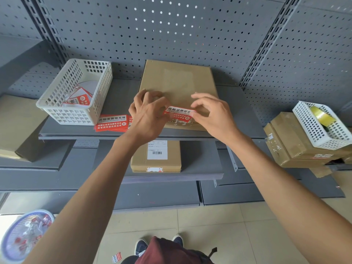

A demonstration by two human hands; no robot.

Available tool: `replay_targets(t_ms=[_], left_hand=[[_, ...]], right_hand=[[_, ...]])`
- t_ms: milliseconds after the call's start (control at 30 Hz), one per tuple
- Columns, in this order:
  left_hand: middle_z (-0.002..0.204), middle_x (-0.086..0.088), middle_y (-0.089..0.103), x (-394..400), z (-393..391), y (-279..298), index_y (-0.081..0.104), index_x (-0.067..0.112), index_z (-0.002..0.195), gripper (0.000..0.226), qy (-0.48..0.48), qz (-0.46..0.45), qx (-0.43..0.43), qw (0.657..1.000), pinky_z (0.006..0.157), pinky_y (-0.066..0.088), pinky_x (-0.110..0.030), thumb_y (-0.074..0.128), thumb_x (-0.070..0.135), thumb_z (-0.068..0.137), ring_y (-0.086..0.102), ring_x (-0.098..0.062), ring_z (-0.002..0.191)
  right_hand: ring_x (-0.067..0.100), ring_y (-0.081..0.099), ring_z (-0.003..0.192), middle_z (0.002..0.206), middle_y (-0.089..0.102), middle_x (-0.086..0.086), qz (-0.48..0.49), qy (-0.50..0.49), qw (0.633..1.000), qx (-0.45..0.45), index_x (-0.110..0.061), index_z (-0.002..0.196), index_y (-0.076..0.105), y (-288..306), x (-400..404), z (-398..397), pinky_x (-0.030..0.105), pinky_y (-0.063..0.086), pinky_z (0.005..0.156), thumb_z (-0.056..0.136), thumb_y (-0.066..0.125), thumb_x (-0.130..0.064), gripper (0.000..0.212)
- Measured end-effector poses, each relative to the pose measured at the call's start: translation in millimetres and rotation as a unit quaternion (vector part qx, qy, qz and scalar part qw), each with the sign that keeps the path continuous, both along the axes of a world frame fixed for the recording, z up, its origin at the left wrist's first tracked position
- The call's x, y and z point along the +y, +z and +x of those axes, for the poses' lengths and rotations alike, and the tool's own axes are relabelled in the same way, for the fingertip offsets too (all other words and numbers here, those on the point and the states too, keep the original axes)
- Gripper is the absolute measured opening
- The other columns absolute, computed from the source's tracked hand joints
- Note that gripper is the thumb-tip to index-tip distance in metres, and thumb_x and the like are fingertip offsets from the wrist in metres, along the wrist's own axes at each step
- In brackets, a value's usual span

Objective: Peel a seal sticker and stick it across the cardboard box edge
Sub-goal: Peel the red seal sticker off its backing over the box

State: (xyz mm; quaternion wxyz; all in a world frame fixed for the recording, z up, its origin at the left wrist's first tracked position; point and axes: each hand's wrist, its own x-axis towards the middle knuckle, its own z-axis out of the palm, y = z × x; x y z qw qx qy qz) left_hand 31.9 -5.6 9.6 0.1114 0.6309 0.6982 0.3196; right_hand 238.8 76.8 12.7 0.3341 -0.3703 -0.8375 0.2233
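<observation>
A flat brown cardboard box [177,86] lies on the grey shelf, its near edge toward me. A red and white seal sticker [179,113] is stretched just above that near edge. My left hand [147,115] pinches the sticker's left end and my right hand [211,113] pinches its right end. Torn white sticker remains show on the box front below the sticker. Whether the sticker touches the box I cannot tell. A stack of the same red stickers [112,122] lies on the shelf to the left of my left hand.
A white basket [76,92] with used backing papers stands at the left of the shelf. A smaller labelled box [156,156] sits on the shelf below. At the right, a white basket [322,124] with a tape roll rests on cardboard boxes [291,145]. A bin [24,235] stands on the floor.
</observation>
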Motion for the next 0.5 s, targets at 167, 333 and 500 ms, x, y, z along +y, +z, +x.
replay_targets(t_ms=[167,333,500], left_hand=[[0.151,0.001,0.039,-0.1,0.0,-0.3,0.064,0.022,0.111,0.018,0.000,-0.003,0.002,1.000,0.114,0.012,-0.054,0.067,0.028,0.095,0.012,-0.032,0.149],[0.152,0.002,0.039,-0.5,-1.3,-0.4,0.065,0.025,0.111,0.018,-0.008,-0.008,-0.007,1.000,0.115,0.012,-0.055,0.067,0.032,0.094,0.010,-0.032,0.149],[0.152,0.004,0.040,-0.2,-2.3,-0.8,0.067,0.027,0.110,0.019,-0.004,-0.007,-0.013,1.000,0.115,0.012,-0.052,0.069,0.034,0.093,0.011,-0.031,0.149]], right_hand=[[0.010,0.059,0.127,0.125,0.070,0.001,0.002,0.001,1.000,-0.019,-0.011,0.083,0.071,0.5,-0.5,0.7,0.015,0.037,0.109,0.086,0.073,-0.007,0.005],[0.006,0.058,0.128,0.124,0.070,-0.001,-0.012,0.014,1.000,-0.021,-0.010,0.081,0.072,0.9,-1.1,2.5,0.010,0.034,0.108,0.086,0.072,-0.005,0.007],[0.005,0.057,0.128,0.121,0.071,0.000,-0.015,0.018,1.000,-0.011,-0.010,0.079,0.071,-0.5,-1.6,2.3,0.009,0.034,0.107,0.085,0.072,-0.004,0.008]])
